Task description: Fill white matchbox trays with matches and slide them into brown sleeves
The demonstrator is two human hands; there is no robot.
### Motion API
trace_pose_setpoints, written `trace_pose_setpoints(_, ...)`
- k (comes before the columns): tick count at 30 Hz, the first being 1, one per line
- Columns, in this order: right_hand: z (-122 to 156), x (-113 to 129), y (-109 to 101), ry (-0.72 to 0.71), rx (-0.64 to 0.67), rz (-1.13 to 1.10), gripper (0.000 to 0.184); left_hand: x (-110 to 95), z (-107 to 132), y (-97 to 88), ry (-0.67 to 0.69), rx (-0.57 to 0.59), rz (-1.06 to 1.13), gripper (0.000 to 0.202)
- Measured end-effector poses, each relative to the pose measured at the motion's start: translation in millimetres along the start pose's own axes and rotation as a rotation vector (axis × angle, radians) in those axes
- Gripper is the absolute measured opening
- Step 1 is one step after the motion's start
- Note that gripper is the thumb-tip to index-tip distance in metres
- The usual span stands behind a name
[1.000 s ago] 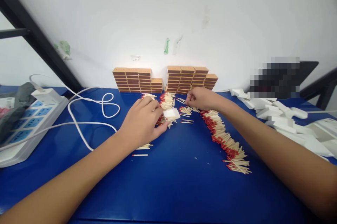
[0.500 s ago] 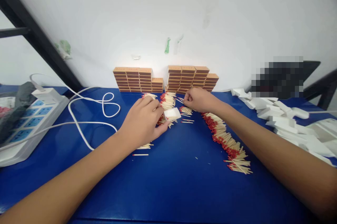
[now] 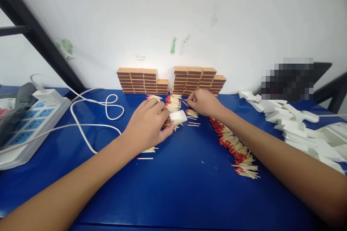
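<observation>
My left hand (image 3: 150, 120) is closed on the near end of a small white matchbox tray (image 3: 181, 116). The tray is tilted, and some matches show along its lower side. My right hand (image 3: 204, 101) is pinched just beyond it, with a match (image 3: 185, 100) at its fingertips; how firmly it is gripped is hard to see. Loose red-tipped matches (image 3: 173, 102) lie in a heap behind the tray. A smaller group of matches (image 3: 192, 114) sits under the right hand, and more matches peek out around the left hand.
Brown matchboxes stand against the wall in a left stack (image 3: 137, 82) and a right stack (image 3: 193, 81). A long row of matches (image 3: 233, 142) runs beneath my right forearm. White trays (image 3: 295, 122) are piled at right. A power strip (image 3: 32, 122) and white cable (image 3: 81, 126) lie at left.
The right hand has shifted slightly left, its fingertips still by the loose matches. The tray has tipped a little, showing more of its white inside. The left hand has hardly moved.
</observation>
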State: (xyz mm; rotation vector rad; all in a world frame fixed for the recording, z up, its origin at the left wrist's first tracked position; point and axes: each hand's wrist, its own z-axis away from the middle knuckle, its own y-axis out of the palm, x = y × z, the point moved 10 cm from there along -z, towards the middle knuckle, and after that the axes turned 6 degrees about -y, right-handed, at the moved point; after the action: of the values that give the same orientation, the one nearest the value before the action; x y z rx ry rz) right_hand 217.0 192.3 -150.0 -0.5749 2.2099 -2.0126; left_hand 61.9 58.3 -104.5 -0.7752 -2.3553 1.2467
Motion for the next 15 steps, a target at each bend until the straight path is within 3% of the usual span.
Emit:
trace_pose_setpoints(7,0.5,4.1,1.5,0.012,-0.030,-0.018,0.024,0.6,-0.6,3.3,-0.004,0.020,-0.008,0.034)
trace_pose_setpoints(15,2.6,6.6,10.4,-0.028,0.077,-0.001,0.042,1.0,-0.5,1.0,0.002,-0.001,0.005,0.034)
